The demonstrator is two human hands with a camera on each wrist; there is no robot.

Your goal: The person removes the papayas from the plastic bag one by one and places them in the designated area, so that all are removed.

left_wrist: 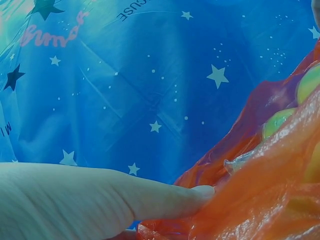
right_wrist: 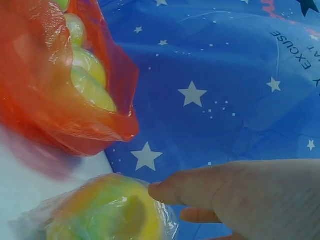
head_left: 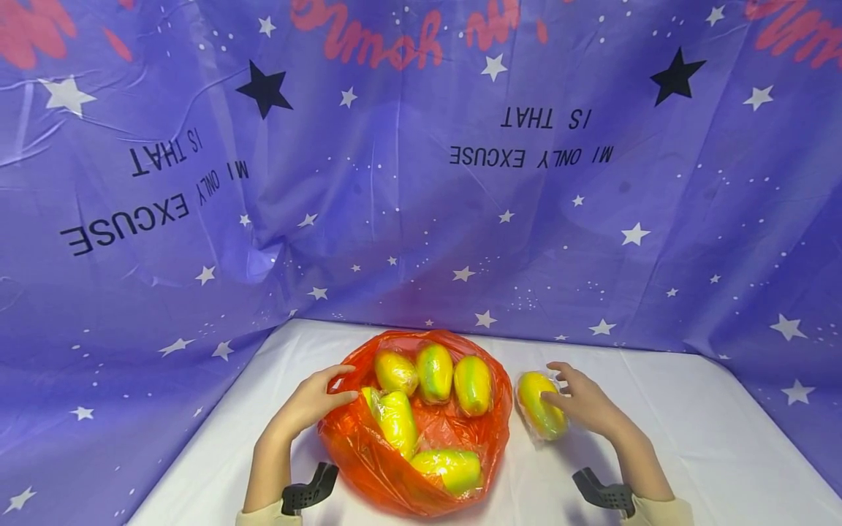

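A red plastic bag [head_left: 368, 467] stands with its mouth wide on the white table. Inside lie several yellow-green mangoes [head_left: 434, 374], wrapped in clear film. My left hand [head_left: 312, 402] holds the bag's left rim, its thumb [left_wrist: 192, 197] lying against the red plastic in the left wrist view; the other fingers are mostly hidden there. Right of the bag, one wrapped mango [head_left: 541, 409] lies on the table. My right hand [head_left: 588, 402] is at its right side, fingers spread apart, with the thumb [right_wrist: 167, 190] at the film's upper edge in the right wrist view.
The white tablecloth [head_left: 691, 424] covers the table under the bag and mango. A purple curtain [head_left: 408, 183] with stars and lettering hangs behind and at both sides. Black camera mounts [head_left: 312, 491] sit on both wrists.
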